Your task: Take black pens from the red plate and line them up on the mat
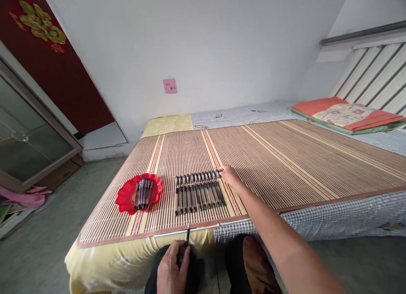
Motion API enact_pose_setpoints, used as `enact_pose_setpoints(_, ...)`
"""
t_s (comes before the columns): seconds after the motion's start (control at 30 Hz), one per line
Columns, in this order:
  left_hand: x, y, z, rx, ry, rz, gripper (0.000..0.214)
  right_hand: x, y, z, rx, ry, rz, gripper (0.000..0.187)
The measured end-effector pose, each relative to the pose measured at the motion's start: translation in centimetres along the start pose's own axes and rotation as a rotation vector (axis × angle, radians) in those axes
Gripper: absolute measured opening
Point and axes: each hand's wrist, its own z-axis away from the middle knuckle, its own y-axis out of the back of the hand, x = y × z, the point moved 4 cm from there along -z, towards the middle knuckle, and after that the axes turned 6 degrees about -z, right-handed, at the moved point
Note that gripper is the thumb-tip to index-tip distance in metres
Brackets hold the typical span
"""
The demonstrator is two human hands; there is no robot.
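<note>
In the head view, my left hand point(174, 264) is low in front of the bed edge, its fingers closed around a dark pen point(188, 234) that points up and away from me. My right hand point(229, 175) reaches across the mat to the right end of a row of pens point(199, 192). Its fingertips pinch together at the upper, capped end of the last pen point(221, 193). The row's pens lie side by side, dark caps away from me. Left of them, a red scalloped plate point(122, 197) holds several more pens point(144, 193).
A striped bamboo mat point(269, 163) covers the bed, over patterned sheets point(317, 226). Folded orange and floral bedding point(342, 112) lies at the far right by a white slatted rail point(374, 74). A pink note point(170, 85) is on the wall. My knees are against the near edge.
</note>
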Motion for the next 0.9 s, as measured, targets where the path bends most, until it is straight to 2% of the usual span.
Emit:
enact_pose_setpoints(0.17, 0.1, 0.0, 0.0, -0.004, -0.009, -0.007, 0.027, -0.7, 0.7, 0.8, 0.027, 0.025, -0.020, 0.025)
enact_pose_setpoints(0.4, 0.1, 0.0, 0.1, 0.005, -0.015, -0.017, 0.025, -1.1, 0.9, 1.4, -0.002, 0.047, -0.037, 0.030)
enact_pose_setpoints(0.73, 0.1, -0.1, 0.1, -0.005, -0.017, -0.022, 0.024, -1.4, 1.5, 1.8, 0.008, 0.031, -0.137, 0.034)
enact_pose_setpoints(0.83, 0.0, -0.1, 0.1, 0.002, -0.009, -0.020, 0.024, -2.5, 2.2, 3.5, 0.030, 0.035, -0.200, 0.037)
enact_pose_setpoints(0.9, -0.1, -0.2, 0.2, 0.014, 0.007, -0.020, 0.023, -3.9, 2.3, 6.1, 0.019, 0.062, -0.302, 0.036)
